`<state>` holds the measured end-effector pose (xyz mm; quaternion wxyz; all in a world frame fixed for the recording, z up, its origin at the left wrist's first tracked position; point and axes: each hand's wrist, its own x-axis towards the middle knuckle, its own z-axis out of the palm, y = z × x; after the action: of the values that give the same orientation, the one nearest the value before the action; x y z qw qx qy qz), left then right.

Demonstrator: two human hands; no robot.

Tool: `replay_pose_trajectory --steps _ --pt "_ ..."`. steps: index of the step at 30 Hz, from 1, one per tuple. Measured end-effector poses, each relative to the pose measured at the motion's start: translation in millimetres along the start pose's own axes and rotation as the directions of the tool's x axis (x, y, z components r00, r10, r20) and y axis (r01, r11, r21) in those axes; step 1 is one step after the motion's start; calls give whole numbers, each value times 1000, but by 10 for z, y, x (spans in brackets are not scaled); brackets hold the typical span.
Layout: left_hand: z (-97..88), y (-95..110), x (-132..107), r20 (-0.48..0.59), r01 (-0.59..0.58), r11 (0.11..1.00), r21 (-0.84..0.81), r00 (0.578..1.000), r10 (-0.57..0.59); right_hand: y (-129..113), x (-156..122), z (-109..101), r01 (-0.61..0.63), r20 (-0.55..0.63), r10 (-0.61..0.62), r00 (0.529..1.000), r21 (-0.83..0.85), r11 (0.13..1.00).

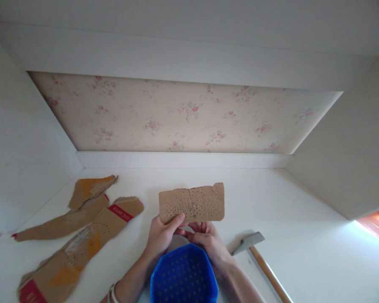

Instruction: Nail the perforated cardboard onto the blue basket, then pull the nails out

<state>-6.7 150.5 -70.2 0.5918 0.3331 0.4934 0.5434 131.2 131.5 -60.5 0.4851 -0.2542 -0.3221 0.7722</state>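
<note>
My left hand point(164, 235) grips a brown cardboard piece point(208, 204) by its lower left edge, thumb on top. Many small punched holes cover the cardboard, and a few small metallic specks show near its middle. Just below the cardboard's lower edge, my right hand point(208, 242) has curled fingers, with thumb and fingertips close together near the left fingers. What those right fingers hold, if anything, is too small to make out. Beneath both hands is a blue plastic basket point(185, 273) with a perforated bottom, its front part cut off by the frame.
Torn cardboard pieces with red print and orange patches, one long point(82, 248), lie on the white surface point(255, 193) at left. At right lies a wooden-handled hammer point(268, 269) with a flat metal head. White side walls and a flowered panel point(189, 118) enclose the back.
</note>
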Motion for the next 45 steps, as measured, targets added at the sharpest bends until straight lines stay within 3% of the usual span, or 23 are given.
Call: replay_pose_trajectory --steps 4,9,15,31,38,42,45 --pt "-32 -37 42 3 -11 1000 -18 1000 11 -10 -30 14 36 -3 -36 999 15 999" --pt "-27 -34 70 -8 76 984 -164 997 -78 3 -2 -16 58 -55 -55 997 54 997" --pt "-3 -9 54 19 142 955 -261 990 -142 -41 22 13 30 -35 -27 999 78 997" --pt "-36 -71 68 58 75 995 -69 996 -71 -68 -28 35 -5 36 4 999 14 1000" --pt "-47 -65 58 48 81 994 -76 996 -78 -40 -55 15 19 38 -17 999 -36 999" --pt "-37 -64 65 7 105 989 -103 994 -105 -2 -43 -29 -24 -20 24 1000 1 1000" --pt "-34 -68 73 3 106 985 -138 994 -106 46 3 -74 22 -105 -18 994 38 999"
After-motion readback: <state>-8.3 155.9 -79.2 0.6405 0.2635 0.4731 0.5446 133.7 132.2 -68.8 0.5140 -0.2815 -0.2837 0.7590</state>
